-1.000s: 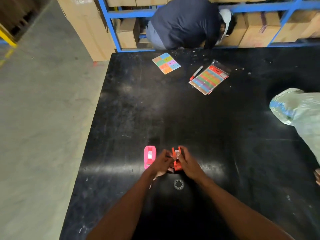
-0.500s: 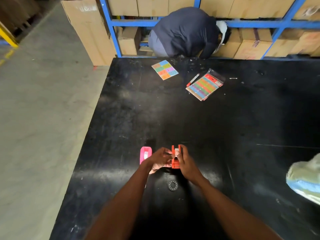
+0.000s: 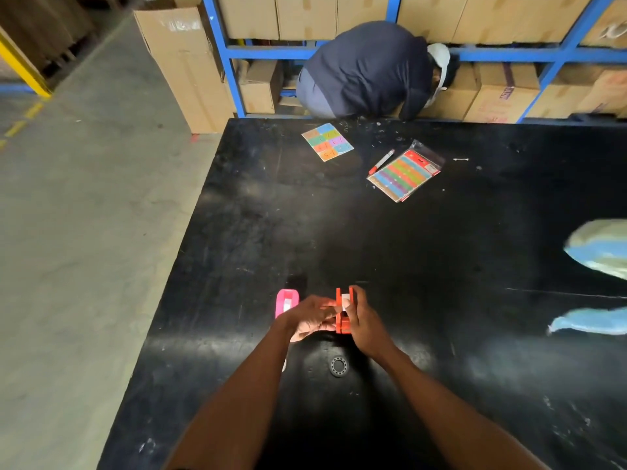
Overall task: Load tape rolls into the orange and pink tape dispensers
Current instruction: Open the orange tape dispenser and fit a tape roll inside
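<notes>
The orange tape dispenser stands near the front of the black table, a pale tape roll showing in its top slot. My right hand grips its right side. My left hand presses against its left side, fingers at the tape. The pink tape dispenser lies on the table just left of my left hand, with pale tape visible in its opening; nothing touches it. A small clear ring-shaped tape core lies flat just in front of my hands.
At the far side lie a coloured sticker sheet, a red marker and a packet of coloured strips. A crouching person faces blue shelving with cartons. Another person's pale sleeve reaches in at the right edge.
My hands have stayed on the orange dispenser, my fingers shifting slightly at the tape. The view tilted, and the pale sleeve at the right has moved about.
</notes>
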Motion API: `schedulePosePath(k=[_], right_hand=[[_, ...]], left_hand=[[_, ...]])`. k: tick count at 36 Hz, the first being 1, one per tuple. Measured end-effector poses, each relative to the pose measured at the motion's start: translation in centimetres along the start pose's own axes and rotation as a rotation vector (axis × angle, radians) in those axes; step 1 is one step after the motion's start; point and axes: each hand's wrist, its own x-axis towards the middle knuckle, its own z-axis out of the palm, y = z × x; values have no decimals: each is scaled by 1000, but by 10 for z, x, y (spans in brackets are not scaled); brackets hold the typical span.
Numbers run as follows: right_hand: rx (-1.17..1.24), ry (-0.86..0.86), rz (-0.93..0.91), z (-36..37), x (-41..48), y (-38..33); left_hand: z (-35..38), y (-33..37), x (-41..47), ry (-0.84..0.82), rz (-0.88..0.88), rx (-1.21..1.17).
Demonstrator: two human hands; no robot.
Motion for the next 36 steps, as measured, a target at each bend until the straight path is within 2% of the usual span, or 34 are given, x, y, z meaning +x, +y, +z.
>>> schedulePosePath(k=[9,15,23,29,36], right_hand=[[39,-53,43,3,-3,-4],[-112,-23,-62,0,-9,-9],[46,-80,15,-3,-9,-9],[-171,-48,-108,-8,-15,-16],[-150,-48,-135,-5,-15,-12]], left_hand=[[-1,0,-7,38,-19,-7],[1,2,-14,39,-28,-20],[1,3,-17,52,-43,-17],[4,6,-21,50,-19,-36],[1,9,-26,37,-61,-95]])
